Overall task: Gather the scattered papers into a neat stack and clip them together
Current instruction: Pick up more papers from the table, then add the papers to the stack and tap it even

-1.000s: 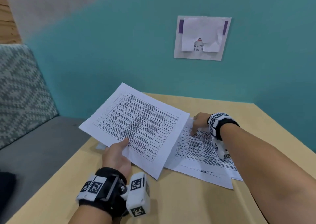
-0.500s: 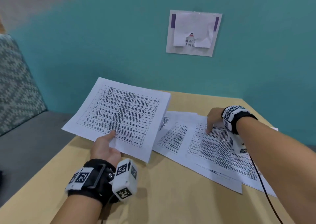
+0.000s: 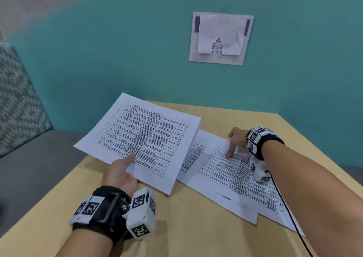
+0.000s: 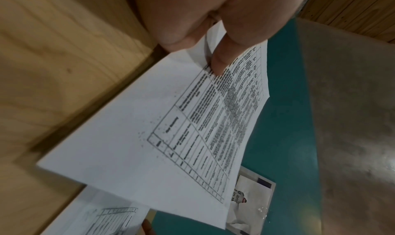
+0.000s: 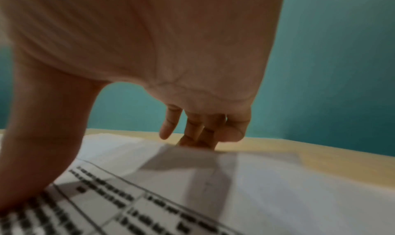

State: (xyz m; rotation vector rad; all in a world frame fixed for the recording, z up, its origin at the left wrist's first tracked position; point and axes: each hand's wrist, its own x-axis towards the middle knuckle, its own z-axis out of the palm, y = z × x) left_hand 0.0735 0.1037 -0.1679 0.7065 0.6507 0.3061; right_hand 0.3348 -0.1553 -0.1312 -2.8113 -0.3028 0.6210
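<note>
A thin stack of printed sheets [image 3: 141, 137] hangs tilted above the table's left side. My left hand [image 3: 119, 170] grips its near edge, thumb [image 4: 220, 64] on top and fingers underneath. Several more printed sheets [image 3: 225, 174] lie fanned and overlapping on the wooden table [image 3: 196, 227] to the right. My right hand [image 3: 231, 145] is at the far end of the top sheet: the thumb [image 5: 42, 154] presses on the print, and the fingers [image 5: 198, 134] reach down over the far edge with their tips hidden behind it. No clip is in view.
A teal wall rises right behind the table, with a torn notice [image 3: 221, 39] stuck on it. A grey sofa [image 3: 29, 158] with a patterned cushion stands at the left. A black cable [image 3: 284, 203] trails from my right wrist across the sheets.
The held stack has swung left, off the sheets on the table, and uncovered more of them. My right hand has stayed on the top sheet.
</note>
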